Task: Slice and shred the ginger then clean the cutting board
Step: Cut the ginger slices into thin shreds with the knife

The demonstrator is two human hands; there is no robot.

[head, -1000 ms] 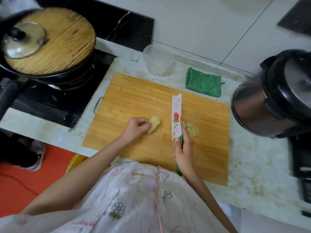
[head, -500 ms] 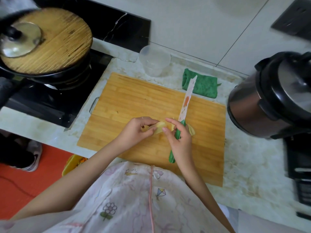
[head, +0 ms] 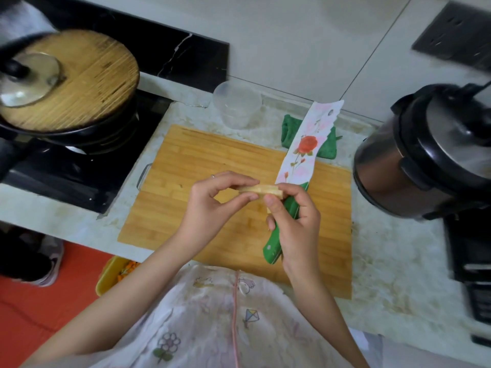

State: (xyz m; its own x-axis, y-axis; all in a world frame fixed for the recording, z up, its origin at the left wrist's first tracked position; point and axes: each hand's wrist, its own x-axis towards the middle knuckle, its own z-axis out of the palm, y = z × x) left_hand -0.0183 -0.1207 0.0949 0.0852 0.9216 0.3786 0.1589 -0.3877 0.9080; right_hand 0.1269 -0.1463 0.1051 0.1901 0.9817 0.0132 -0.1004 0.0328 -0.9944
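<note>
A pale yellow stack of ginger slices [head: 259,189] is held in the air above the bamboo cutting board [head: 191,160]. My left hand [head: 212,205] pinches its left end between thumb and fingers. My right hand [head: 295,221] touches the ginger's right end with thumb and forefinger while gripping the green handle of a knife [head: 305,152]. The knife's white blade with a red rose print points up and away to the right. More ginger on the board is hidden by my right hand.
A clear plastic cup [head: 236,104] and a green cloth [head: 328,147] lie behind the board. A black pan with a wooden lid [head: 79,78] sits on the stove at left. A pressure cooker [head: 425,155] stands at right. A yellow bin [head: 111,274] is below the counter edge.
My left hand lifted a ginger slice and brought it to my right hand, which gathered slices while raising the knife so the blade tilted up and to the right.
</note>
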